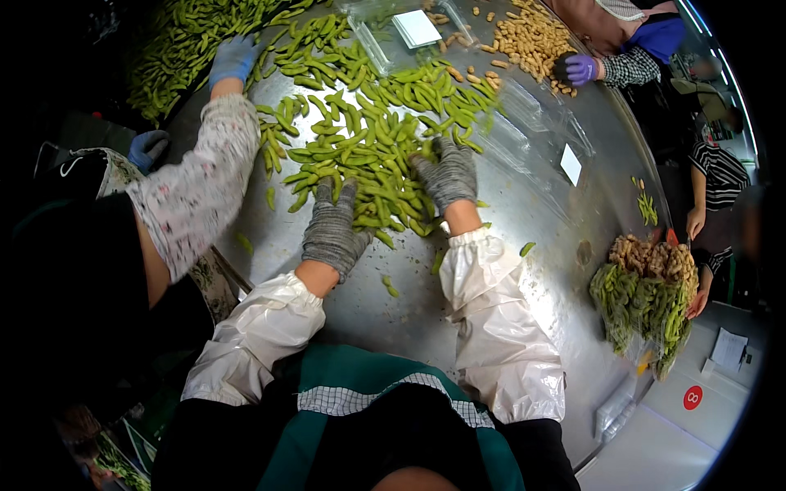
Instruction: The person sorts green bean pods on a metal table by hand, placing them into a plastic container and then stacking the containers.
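A loose pile of green edamame pods (368,153) is spread over the metal table (381,325) before me. My left hand (334,227), in a grey knit glove, rests at the near left edge of the pile with its fingers apart, touching pods. On the pile's right side, my right hand (451,172), gloved alike, curves over the pods with thumb and fingers apart. Pods partly hide its fingertips. Neither hand visibly grips a pod. Single stray pods (390,286) lie between my white-sleeved forearms.
On my left, a co-worker's blue-gloved hand (233,60) reaches among pods by a large heap (184,55). Clear plastic trays (534,141) lie beyond my right hand. Another person's purple-gloved hand (577,69) touches peanuts (531,40). Bagged pods and peanuts (645,294) sit at the right edge.
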Tool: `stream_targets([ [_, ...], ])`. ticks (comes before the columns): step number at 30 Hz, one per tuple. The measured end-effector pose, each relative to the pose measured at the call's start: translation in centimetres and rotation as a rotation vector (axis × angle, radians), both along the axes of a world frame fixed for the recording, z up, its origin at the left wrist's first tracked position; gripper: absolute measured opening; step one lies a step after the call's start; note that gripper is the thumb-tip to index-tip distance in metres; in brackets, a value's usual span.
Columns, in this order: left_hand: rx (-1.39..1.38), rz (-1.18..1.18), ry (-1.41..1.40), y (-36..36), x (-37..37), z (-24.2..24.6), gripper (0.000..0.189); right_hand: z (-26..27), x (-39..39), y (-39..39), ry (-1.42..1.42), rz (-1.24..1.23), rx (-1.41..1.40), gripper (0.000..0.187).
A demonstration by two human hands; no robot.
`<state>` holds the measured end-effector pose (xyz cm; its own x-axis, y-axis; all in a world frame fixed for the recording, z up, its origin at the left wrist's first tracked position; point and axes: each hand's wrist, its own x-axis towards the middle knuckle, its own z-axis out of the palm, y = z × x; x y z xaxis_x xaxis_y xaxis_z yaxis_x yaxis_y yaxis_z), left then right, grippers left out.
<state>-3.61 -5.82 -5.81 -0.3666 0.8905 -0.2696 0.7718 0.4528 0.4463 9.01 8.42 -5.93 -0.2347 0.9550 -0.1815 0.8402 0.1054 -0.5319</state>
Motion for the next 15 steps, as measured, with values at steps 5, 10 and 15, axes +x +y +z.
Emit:
stream_targets([
  [5,0.367,-0.026,-0.091,0.8,0.5,-1.4,0.067,1.1,-3.0,-3.4,0.105,0.071,0.076,0.046],
  [10,0.347,-0.072,0.084,1.9,-0.8,-0.2,0.075,1.1,-1.6,-2.3,0.1,0.149,0.236,0.051],
  [15,-0.124,0.016,0.221,3.3,-1.4,2.5,0.105,0.9,-2.5,0.7,-0.004,0.137,0.119,0.061],
])
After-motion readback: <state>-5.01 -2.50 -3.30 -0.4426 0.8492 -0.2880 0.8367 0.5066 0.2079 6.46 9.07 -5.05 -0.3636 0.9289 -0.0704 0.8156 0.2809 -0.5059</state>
